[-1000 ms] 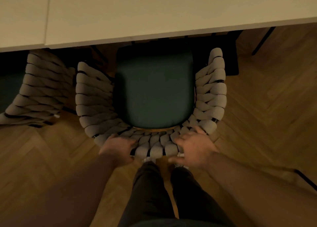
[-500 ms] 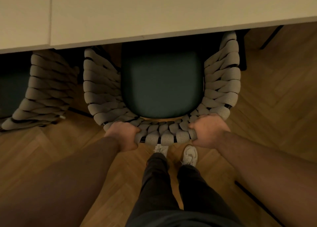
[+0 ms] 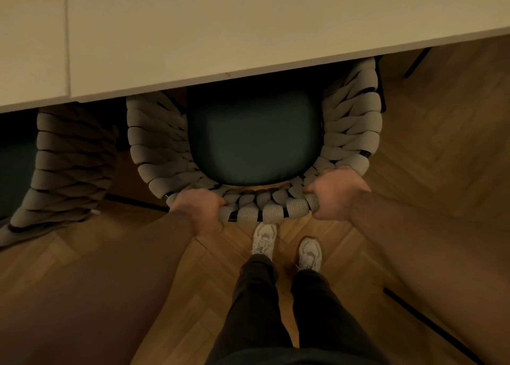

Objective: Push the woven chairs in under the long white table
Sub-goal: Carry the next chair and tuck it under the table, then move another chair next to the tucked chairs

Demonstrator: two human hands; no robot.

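Observation:
A woven chair [image 3: 350, 127] with thick beige bands and a dark green seat cushion [image 3: 254, 141] stands right in front of me. Its front part lies under the edge of the long white table [image 3: 248, 28]. My left hand [image 3: 200, 208] grips the left part of the chair's curved backrest. My right hand [image 3: 335, 191] grips the backrest's right part. A second woven chair [image 3: 69, 166] stands to the left, its seat mostly hidden under the table.
The floor is herringbone wood [image 3: 427, 149]. My legs and white shoes [image 3: 264, 239] are just behind the chair. A thin dark rod [image 3: 430, 326] crosses the floor at lower right. A dark table leg [image 3: 416, 62] shows at upper right.
Both hands went from resting on the backrest to gripping it. The chair has slid forward, further under the table edge, and I have stepped after it.

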